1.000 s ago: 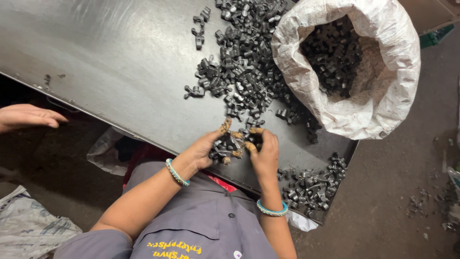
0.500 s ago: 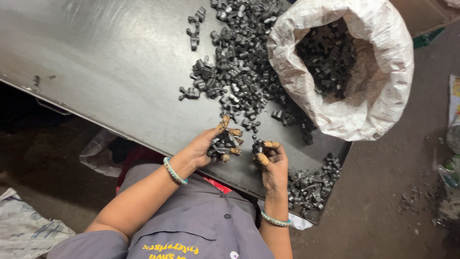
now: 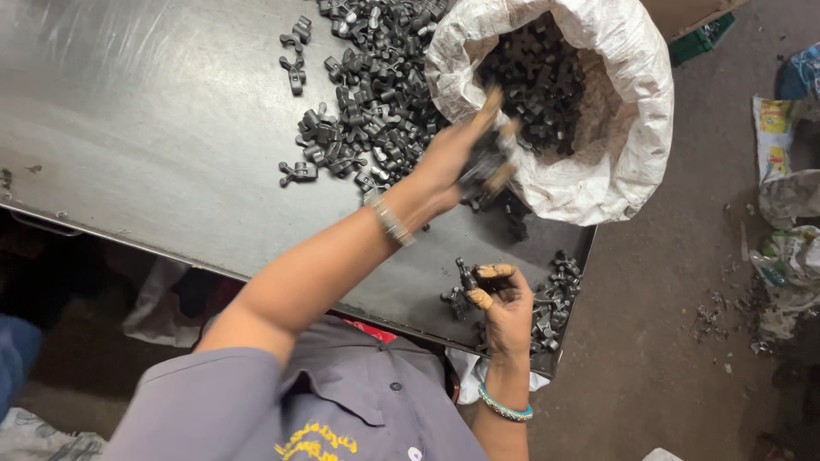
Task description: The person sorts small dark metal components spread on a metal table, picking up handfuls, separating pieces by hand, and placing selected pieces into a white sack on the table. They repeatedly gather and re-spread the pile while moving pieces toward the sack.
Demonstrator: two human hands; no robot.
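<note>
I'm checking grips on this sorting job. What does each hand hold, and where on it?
Left hand clutches dark metal parts at the sack mouth; the hold's place is blurred. Right hand pinches one small part near its upper end.

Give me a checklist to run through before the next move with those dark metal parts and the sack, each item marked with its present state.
1. Left hand has its parts in grip at the sack's mouth: ok, though the hand is blurred.
2. White sack stands open, rim rolled down, dark parts inside: ok.
3. Right hand holds one small dark part between thumb and fingers near the table's front edge: ok.
4. Pile of parts lies within reach on the metal table: ok.
5. Small heap sits right at the table's corner, close to the edge: not ok.
6. Whether the held part is sound: cannot tell.
</note>
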